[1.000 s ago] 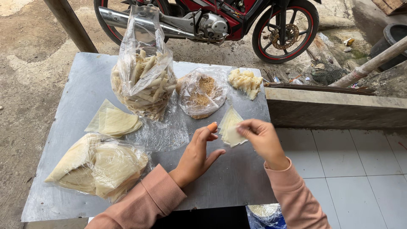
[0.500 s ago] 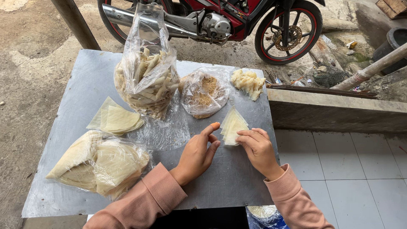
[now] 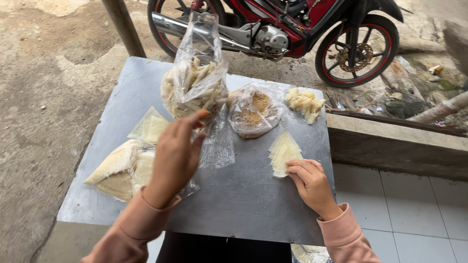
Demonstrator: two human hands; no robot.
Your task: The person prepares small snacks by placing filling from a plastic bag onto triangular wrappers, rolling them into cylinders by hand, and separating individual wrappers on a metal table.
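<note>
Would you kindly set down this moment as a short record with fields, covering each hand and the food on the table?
Surface: grey metal table, outdoors
Left hand: raised, fingers spread, reaching toward the clear bag of pale sticks
Right hand: fingertips pressing the lower edge of a triangular wrapper stack
Centre: bagged bowl of brown crumbs
Far right: pile of pale chunks
Left: bagged wrappers; loose wrapper sheets
Background: red motorcycle

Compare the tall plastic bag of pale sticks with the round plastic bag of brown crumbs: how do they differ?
The tall bag stands upright, open at the top, full of pale sticks; the round bag lies low and bulges around brown crumbs. The left hand reaches toward the tall bag; no hand is near the round bag. Both are clear plastic.
</note>
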